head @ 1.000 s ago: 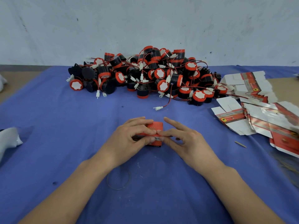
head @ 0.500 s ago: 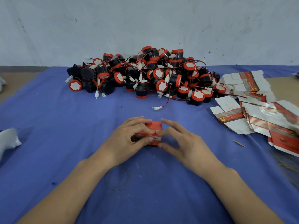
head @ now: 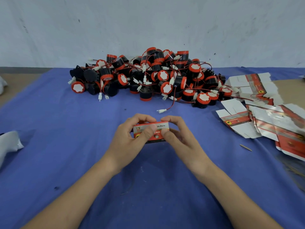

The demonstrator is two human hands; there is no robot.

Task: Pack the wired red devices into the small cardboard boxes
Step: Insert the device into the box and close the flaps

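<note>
A small red and silver cardboard box [head: 158, 128] is held between both hands just above the blue cloth, its printed face turned toward me. My left hand [head: 132, 139] grips its left side, thumb across the front. My right hand [head: 179, 138] pinches its right side with thumb and curled fingers. A large pile of wired red-and-black devices [head: 148, 78] lies beyond the box against the wall. Flat unfolded boxes [head: 264, 119] are stacked at the right.
The blue cloth [head: 66, 129] covers the table. A loose white connector on a red wire [head: 161, 110] lies just past my hands. White plastic [head: 8, 146] sits at the left edge. A small stick [head: 245, 147] lies near the flat boxes.
Both hands lifted and tipped the box, so its printed face now shows toward me. Fingers of both hands curled tighter around it.
</note>
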